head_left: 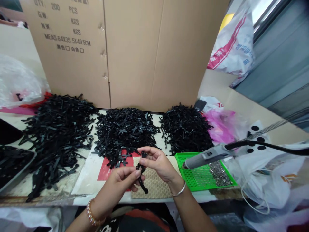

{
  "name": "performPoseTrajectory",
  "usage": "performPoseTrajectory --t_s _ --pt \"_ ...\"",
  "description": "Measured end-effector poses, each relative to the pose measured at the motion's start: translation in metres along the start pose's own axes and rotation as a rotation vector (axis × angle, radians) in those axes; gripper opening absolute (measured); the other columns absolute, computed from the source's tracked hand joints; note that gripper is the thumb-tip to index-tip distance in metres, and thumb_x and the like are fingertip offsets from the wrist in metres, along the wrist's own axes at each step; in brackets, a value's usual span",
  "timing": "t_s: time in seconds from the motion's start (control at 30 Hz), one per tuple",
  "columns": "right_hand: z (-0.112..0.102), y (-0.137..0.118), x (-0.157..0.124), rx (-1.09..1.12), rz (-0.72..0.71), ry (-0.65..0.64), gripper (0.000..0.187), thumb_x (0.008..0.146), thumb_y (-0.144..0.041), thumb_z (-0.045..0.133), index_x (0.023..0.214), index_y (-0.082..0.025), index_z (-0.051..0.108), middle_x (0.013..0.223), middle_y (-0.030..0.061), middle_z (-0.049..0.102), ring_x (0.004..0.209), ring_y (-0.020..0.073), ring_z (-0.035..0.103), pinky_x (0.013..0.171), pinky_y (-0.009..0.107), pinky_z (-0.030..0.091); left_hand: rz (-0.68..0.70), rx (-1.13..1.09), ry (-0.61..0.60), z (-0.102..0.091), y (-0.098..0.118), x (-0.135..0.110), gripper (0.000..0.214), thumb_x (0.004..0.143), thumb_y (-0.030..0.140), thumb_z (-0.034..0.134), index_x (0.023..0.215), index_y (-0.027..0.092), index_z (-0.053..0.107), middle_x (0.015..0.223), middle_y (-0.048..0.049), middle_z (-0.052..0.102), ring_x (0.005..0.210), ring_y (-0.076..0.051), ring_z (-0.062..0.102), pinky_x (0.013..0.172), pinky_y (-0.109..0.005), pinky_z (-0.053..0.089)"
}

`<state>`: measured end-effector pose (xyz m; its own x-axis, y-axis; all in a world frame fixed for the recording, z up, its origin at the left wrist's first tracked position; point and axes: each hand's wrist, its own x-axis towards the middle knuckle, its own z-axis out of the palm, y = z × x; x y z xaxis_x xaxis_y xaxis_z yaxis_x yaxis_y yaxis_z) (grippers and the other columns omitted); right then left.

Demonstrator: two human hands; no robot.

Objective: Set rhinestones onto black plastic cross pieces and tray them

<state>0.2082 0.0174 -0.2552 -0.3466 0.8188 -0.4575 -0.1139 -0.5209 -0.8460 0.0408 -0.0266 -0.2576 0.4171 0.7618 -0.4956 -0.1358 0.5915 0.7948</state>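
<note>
My left hand and my right hand meet over a beige honeycomb mat near the table's front edge. Together they pinch a small black plastic part, long and thin, which hangs down between the fingers. The left hand grips its middle, the right hand its upper end. Behind the hands lie three heaps of similar black plastic parts: a wide one at the left, one in the middle and one at the right.
A green tray with several small silver screws sits right of the mat. A grey electric screwdriver hangs over it on a black cable. Cardboard stands behind. Plastic bags lie at right; a grey tray at left.
</note>
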Motion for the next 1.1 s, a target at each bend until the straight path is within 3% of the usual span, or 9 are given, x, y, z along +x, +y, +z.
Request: performPoseTrajectory --t_s 0.3,0.5,0.63,0.77,0.87,0.97,1.1 --pt "-0.005 0.002 0.001 -0.036 -0.014 0.048 0.049 0.061 -0.031 0.078 0.096 -0.011 0.05 0.092 0.0025 0.056 0.073 0.0016 0.054 0.066 0.011 0.049 0.012 -0.021 0.04 -0.002 -0.005 0.004 0.043 0.076 0.051 0.065 0.085 0.01 0.07 0.086 -0.0104 0.067 0.071 -0.013 0.056 0.063 -0.02 0.046" --pt "-0.001 0.007 0.003 -0.029 -0.022 0.042 0.059 0.063 -0.032 0.077 0.113 -0.015 0.052 0.093 0.0032 0.059 0.081 0.0032 0.057 0.075 0.012 0.05 0.022 -0.039 0.092 -0.001 -0.008 0.005 0.042 0.075 0.051 0.067 0.086 0.01 0.069 0.087 -0.0099 0.067 0.075 -0.014 0.057 0.065 -0.021 0.048" --pt "0.003 0.008 0.006 -0.07 -0.036 0.071 0.059 0.064 -0.034 0.077 0.114 -0.013 0.056 0.085 0.0022 0.058 0.074 0.0018 0.054 0.069 0.01 0.046 0.013 -0.055 0.123 -0.002 -0.01 0.007 0.043 0.075 0.051 0.067 0.089 0.01 0.068 0.091 -0.0102 0.068 0.077 -0.014 0.058 0.066 -0.02 0.048" --pt "0.006 0.012 0.007 -0.117 -0.058 0.06 0.065 0.07 -0.04 0.072 0.129 -0.019 0.052 0.077 -0.0002 0.054 0.069 -0.0008 0.049 0.066 0.008 0.042 0.027 -0.085 0.167 -0.002 -0.013 0.008 0.041 0.075 0.049 0.068 0.089 0.01 0.068 0.091 -0.0092 0.068 0.078 -0.014 0.057 0.065 -0.019 0.046" --pt "0.008 0.017 0.005 -0.126 -0.073 0.049 0.056 0.076 -0.043 0.066 0.127 -0.021 0.056 0.09 0.0022 0.058 0.078 0.0001 0.052 0.072 0.008 0.044 0.029 -0.108 0.186 0.0 -0.012 0.007 0.04 0.074 0.048 0.069 0.087 0.01 0.069 0.09 -0.0086 0.068 0.077 -0.013 0.056 0.064 -0.019 0.045" --pt "0.009 0.021 0.003 -0.144 -0.057 0.001 0.049 0.081 -0.048 0.058 0.121 -0.019 0.061 0.105 0.006 0.059 0.085 0.004 0.055 0.067 0.01 0.047 0.03 -0.118 0.189 0.001 -0.011 0.006 0.04 0.074 0.047 0.069 0.089 0.011 0.07 0.089 -0.008 0.067 0.076 -0.012 0.055 0.063 -0.018 0.045" --pt "0.012 0.023 0.004 -0.112 -0.035 0.02 0.056 0.077 -0.049 0.062 0.122 -0.017 0.059 0.1 0.0075 0.06 0.08 0.0069 0.058 0.058 0.012 0.047 0.047 -0.119 0.165 0.003 -0.016 0.007 0.04 0.077 0.048 0.067 0.093 0.012 0.07 0.09 -0.0074 0.067 0.077 -0.012 0.056 0.065 -0.018 0.046"
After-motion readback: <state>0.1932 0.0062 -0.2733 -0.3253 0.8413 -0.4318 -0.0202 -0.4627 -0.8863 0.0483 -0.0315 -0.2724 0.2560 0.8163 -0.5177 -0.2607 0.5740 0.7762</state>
